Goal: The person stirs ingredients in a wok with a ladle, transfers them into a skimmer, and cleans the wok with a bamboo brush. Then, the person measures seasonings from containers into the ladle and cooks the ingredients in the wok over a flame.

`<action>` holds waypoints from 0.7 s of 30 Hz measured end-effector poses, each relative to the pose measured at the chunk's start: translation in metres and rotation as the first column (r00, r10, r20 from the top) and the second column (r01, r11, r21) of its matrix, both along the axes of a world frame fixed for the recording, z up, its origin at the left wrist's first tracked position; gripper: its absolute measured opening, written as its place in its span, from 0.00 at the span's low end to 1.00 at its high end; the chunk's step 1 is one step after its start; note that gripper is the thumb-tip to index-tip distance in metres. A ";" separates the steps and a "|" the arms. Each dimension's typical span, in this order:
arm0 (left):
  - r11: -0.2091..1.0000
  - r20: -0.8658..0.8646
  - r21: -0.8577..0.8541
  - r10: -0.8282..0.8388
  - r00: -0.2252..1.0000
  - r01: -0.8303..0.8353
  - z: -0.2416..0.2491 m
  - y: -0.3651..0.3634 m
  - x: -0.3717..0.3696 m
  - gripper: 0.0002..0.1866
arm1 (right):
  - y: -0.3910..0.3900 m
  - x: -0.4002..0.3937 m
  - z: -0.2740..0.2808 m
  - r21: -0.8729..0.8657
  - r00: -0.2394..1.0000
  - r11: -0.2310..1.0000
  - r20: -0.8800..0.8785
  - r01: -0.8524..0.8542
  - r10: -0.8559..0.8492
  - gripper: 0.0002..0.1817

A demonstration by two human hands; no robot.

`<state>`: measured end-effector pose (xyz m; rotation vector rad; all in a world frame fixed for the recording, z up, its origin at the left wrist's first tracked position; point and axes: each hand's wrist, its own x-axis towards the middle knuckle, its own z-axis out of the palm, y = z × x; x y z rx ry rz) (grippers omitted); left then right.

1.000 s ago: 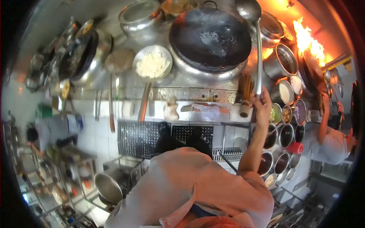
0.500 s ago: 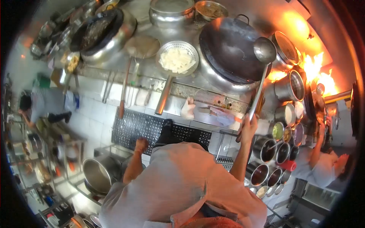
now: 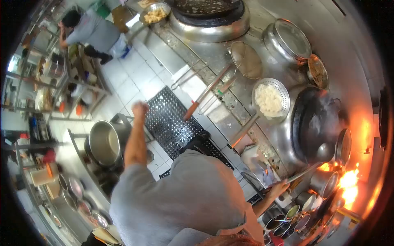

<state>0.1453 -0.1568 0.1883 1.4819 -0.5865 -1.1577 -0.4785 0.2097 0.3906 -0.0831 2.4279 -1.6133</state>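
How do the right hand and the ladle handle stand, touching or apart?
Touching: the head view shows the right hand gripping the ladle handle near its end.

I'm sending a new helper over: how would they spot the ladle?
Find the big black wok near the flames. The ladle shows its round bowl against the wok's edge, its long metal handle slanting to the wearer's right hand. Unlike the perforated strainer and mesh skimmer, it is held.

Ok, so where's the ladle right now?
Lower right of the head view: the right hand holds the ladle by its handle, its bowl showing against the lower right of the dark wok.
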 end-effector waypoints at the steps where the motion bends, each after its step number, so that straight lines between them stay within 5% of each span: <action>1: 0.985 0.039 -0.096 0.148 0.988 -0.144 0.025 -0.049 0.011 0.11 | 0.000 -0.004 -0.004 0.004 1.000 1.000 0.000 0.002 -0.002 0.18; 2: 0.960 0.447 -0.257 0.016 0.894 0.111 0.009 -0.099 0.057 0.11 | 0.002 -0.008 -0.009 0.041 1.000 0.999 -0.030 -0.009 0.011 0.19; 3: 0.971 0.276 -0.239 0.047 0.960 0.021 0.044 -0.144 0.069 0.13 | 0.005 -0.011 -0.015 0.079 0.998 0.997 -0.059 -0.010 0.014 0.20; 4: 0.958 0.774 -0.280 0.185 0.606 0.064 0.017 -0.214 0.121 0.14 | 0.005 -0.013 -0.022 0.101 0.996 0.995 -0.089 0.026 -0.017 0.21; 5: 0.931 0.944 -0.329 0.327 0.040 0.160 0.046 -0.254 0.125 0.15 | 0.006 -0.013 -0.019 0.105 0.998 0.994 -0.056 0.019 -0.013 0.20; 6: 0.987 0.957 -0.155 0.142 -0.254 -0.034 0.095 -0.258 0.094 0.20 | 0.016 -0.025 -0.046 0.058 0.975 0.996 -0.218 0.063 -0.049 0.18; 7: 0.969 0.862 -0.013 -0.114 -0.495 -0.246 0.156 -0.259 0.053 0.25 | 0.038 -0.026 -0.054 -0.007 1.000 1.000 -0.020 -0.017 0.017 0.19; 8: 0.981 0.954 0.142 -0.100 -0.282 0.133 0.155 -0.313 0.103 0.27 | 0.006 -0.006 -0.026 -0.039 0.990 0.990 -0.016 0.136 -0.137 0.21; 9: 0.970 0.885 0.200 -0.118 -0.451 0.139 0.143 -0.347 0.105 0.28 | 0.030 -0.020 -0.067 0.001 0.942 0.999 -0.333 0.032 -0.030 0.24; 10: 0.873 0.842 0.430 -0.294 -0.453 0.231 0.122 -0.407 0.132 0.26 | 0.013 -0.008 -0.041 0.290 0.899 0.949 -0.438 0.123 0.018 0.25; 11: 0.883 0.880 0.167 0.068 -0.471 0.439 0.088 -0.452 0.151 0.24 | 0.009 -0.006 -0.025 0.191 0.992 0.976 -0.096 0.101 -0.083 0.24; 12: 0.808 0.884 0.358 -0.131 -0.449 0.468 0.100 -0.463 0.132 0.22 | 0.010 -0.009 -0.028 0.239 0.979 0.964 -0.193 0.116 -0.069 0.23; 13: 0.782 0.757 0.599 -0.482 -0.441 0.172 0.113 -0.468 0.112 0.31 | 0.009 -0.012 -0.031 0.297 0.961 0.949 -0.276 0.108 -0.023 0.23; 15: 0.806 0.816 0.548 -0.458 -0.351 0.224 0.103 -0.468 0.094 0.24 | -0.008 -0.003 -0.013 0.353 0.973 0.922 -0.213 0.158 -0.085 0.21; 17: 0.783 0.875 0.462 -0.479 -0.070 0.415 0.092 -0.476 0.066 0.16 | -0.015 0.003 -0.006 0.352 0.931 0.920 -0.362 0.171 -0.034 0.20; 18: 0.744 0.808 0.360 -0.550 0.211 0.563 0.089 -0.477 0.038 0.13 | -0.020 0.008 -0.001 0.323 0.941 0.927 -0.328 0.189 -0.077 0.21; 19: 0.705 0.562 0.223 -0.657 0.503 0.673 0.092 -0.466 0.004 0.10 | -0.016 0.005 -0.011 0.370 0.926 0.906 -0.374 0.204 -0.056 0.21; 21: 0.777 0.250 -0.057 -0.597 0.763 0.627 0.075 -0.480 -0.013 0.08 | -0.013 0.003 -0.016 0.356 0.943 0.915 -0.325 0.189 -0.069 0.21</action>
